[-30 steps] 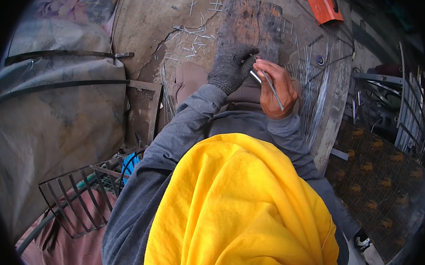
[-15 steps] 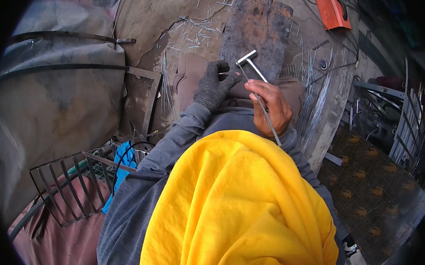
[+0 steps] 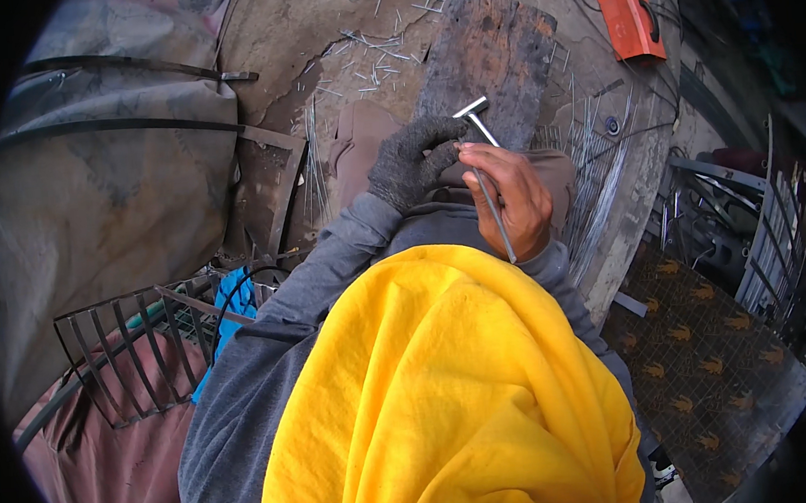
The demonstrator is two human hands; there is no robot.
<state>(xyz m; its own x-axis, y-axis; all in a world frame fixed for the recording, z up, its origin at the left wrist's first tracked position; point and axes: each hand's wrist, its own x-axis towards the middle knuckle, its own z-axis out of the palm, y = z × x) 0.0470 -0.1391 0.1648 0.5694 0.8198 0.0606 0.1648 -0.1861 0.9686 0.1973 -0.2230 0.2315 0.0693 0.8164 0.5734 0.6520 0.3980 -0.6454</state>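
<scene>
My left hand point(image 3: 408, 165), in a dark grey knit glove, has its fingers curled in against the upper tip of a thin grey metal rod point(image 3: 491, 210). The contact itself is partly hidden by the glove and fingertips. My bare right hand point(image 3: 518, 192) pinches that rod just below the tip, and its lower end slants down past the palm toward the wrist. Beyond the fingers a silver T-shaped hammer point(image 3: 474, 108) lies with its head over a worn wooden board point(image 3: 491, 44); its handle runs toward my right hand and disappears behind it.
Short cut metal rods point(image 3: 375, 52) lie scattered left of the board. Long thin rods point(image 3: 598, 168) are spread on the right. An orange box-shaped machine point(image 3: 628, 21) with cables stands at the far right. A metal grille point(image 3: 139, 354) and draped tarp point(image 3: 111, 216) are at the left.
My left hand has moved right and its fingers have closed in at the rod's tip. My right hand has shifted slightly, drawing the rod's tip back from the hammer head.
</scene>
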